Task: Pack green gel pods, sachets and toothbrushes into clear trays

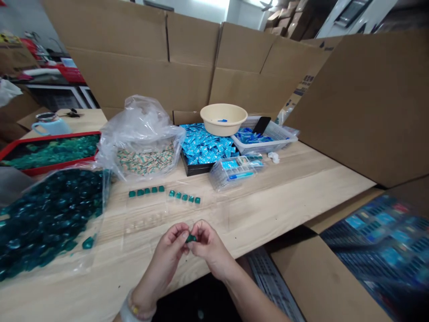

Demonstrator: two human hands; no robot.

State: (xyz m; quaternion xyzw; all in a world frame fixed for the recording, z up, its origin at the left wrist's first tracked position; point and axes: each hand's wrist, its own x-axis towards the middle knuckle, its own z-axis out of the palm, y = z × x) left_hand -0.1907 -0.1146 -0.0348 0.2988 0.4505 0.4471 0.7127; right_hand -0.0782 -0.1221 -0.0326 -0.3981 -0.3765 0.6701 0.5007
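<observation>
Left hand [166, 255] and right hand [210, 247] both closed, fingertips pinching a green gel pod [191, 239]; more green pods [163, 192] sit ahead on the wooden table [278, 192].

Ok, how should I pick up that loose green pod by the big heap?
Pinch two opposite sides from above, coming from its right with the left hand: the loose green pod is small, squarish and lies just off the heap of pods, so that side looks free.
</observation>
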